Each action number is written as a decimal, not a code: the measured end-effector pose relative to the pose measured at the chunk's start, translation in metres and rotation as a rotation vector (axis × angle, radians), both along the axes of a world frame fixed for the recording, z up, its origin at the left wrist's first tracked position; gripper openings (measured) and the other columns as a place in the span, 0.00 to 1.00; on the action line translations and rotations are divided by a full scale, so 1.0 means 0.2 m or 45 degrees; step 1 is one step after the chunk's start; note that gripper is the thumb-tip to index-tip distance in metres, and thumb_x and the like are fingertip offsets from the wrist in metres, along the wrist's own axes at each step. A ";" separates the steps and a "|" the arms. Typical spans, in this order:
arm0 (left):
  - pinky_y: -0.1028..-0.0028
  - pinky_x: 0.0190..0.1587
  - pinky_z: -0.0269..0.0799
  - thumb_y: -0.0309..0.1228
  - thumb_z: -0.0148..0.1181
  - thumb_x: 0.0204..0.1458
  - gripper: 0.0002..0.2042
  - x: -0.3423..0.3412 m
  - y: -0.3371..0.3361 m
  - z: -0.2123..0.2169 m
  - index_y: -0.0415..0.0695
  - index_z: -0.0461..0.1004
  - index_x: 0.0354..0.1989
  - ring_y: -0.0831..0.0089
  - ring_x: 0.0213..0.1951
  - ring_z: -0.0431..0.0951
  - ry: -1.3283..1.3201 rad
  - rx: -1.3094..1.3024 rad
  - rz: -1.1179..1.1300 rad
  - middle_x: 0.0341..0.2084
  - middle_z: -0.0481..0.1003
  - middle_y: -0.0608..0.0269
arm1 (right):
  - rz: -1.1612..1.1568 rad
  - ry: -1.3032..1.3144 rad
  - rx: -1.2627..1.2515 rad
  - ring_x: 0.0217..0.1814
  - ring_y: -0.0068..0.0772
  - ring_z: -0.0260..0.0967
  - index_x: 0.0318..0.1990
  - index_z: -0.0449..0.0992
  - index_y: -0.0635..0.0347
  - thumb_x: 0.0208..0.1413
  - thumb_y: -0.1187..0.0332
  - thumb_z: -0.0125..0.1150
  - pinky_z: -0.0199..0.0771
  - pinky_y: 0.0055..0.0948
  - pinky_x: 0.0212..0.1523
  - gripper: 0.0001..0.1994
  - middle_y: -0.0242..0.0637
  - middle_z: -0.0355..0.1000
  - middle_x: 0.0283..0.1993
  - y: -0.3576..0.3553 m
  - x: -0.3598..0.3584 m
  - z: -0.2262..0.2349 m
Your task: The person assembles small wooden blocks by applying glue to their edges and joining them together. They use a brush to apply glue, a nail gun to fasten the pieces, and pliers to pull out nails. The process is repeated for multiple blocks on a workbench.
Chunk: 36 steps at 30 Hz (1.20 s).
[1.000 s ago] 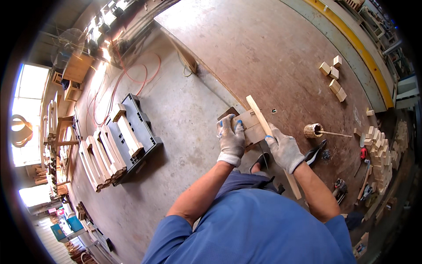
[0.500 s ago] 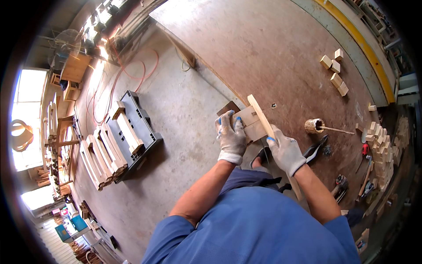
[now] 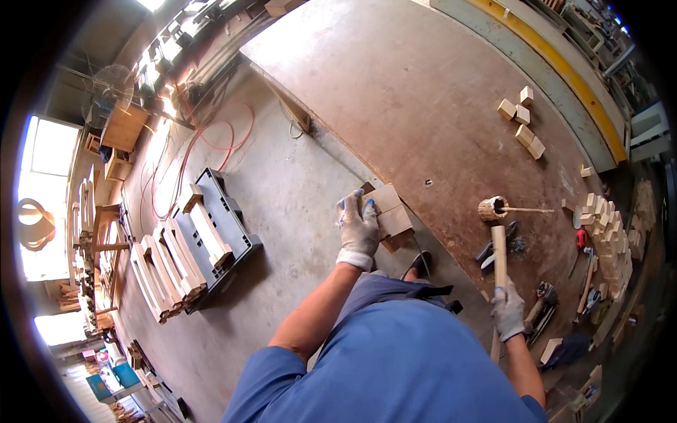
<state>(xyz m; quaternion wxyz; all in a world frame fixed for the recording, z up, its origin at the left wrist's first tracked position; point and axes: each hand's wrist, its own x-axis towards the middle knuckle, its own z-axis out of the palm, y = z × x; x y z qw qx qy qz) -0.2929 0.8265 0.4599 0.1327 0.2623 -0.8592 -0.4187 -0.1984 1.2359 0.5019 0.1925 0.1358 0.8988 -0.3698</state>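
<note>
**Wooden bar (image 3: 500, 254) in gloved right hand (image 3: 506, 309) at workshop table (image 3: 416, 106)**

The bar tilts up over the table's near edge, the right fingers curled tightly around it. The left hand (image 3: 360, 229) rests against a wooden block (image 3: 395, 220), fingers slightly parted; whether they pinch it cannot be told. A crusted pot (image 3: 489, 209) holds a thin stick (image 3: 530, 209). The bar partly hides a dark tool (image 3: 486, 249). Small blocks (image 3: 523, 134) lie farther off; a dark pallet (image 3: 236, 240) on the floor bears wooden pieces (image 3: 204, 222).
</note>
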 end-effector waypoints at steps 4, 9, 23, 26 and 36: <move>0.52 0.63 0.73 0.33 0.63 0.62 0.23 -0.02 -0.12 0.01 0.44 0.71 0.65 0.41 0.60 0.75 0.024 -0.124 -0.291 0.60 0.73 0.41 | -0.694 -0.043 -0.185 0.14 0.26 0.64 0.55 0.70 0.55 0.75 0.57 0.54 0.68 0.30 0.15 0.13 0.29 0.65 0.24 0.40 0.06 -0.35; 0.53 0.62 0.74 0.38 0.66 0.62 0.30 -0.16 -0.23 0.09 0.45 0.66 0.71 0.40 0.63 0.74 0.115 -0.281 -0.743 0.64 0.71 0.40 | -0.762 -0.055 -0.020 0.13 0.28 0.64 0.48 0.67 0.56 0.67 0.69 0.63 0.67 0.32 0.14 0.10 0.31 0.66 0.24 0.73 0.02 -0.64; 0.48 0.77 0.52 0.53 0.85 0.34 0.66 0.10 -0.02 0.22 0.34 0.49 0.78 0.36 0.76 0.52 -0.275 -0.552 -0.547 0.74 0.54 0.32 | -0.412 -0.014 0.816 0.53 0.57 0.80 0.58 0.74 0.65 0.56 0.65 0.70 0.79 0.49 0.56 0.24 0.56 0.81 0.51 1.04 -0.30 -0.84; 0.50 0.76 0.55 0.48 0.85 0.35 0.65 0.15 0.00 0.19 0.34 0.46 0.79 0.37 0.76 0.54 -0.310 -0.541 -0.533 0.75 0.54 0.33 | -0.366 -0.139 0.747 0.60 0.59 0.76 0.58 0.75 0.64 0.54 0.62 0.72 0.75 0.50 0.62 0.25 0.56 0.80 0.55 0.87 -0.38 -0.63; 0.50 0.75 0.60 0.42 0.85 0.34 0.62 0.05 -0.10 0.12 0.38 0.50 0.79 0.37 0.74 0.57 -0.049 -0.432 -0.760 0.73 0.56 0.33 | -0.339 0.053 0.963 0.66 0.60 0.71 0.70 0.67 0.63 0.57 0.59 0.71 0.71 0.48 0.68 0.35 0.59 0.71 0.65 0.82 -0.23 -0.56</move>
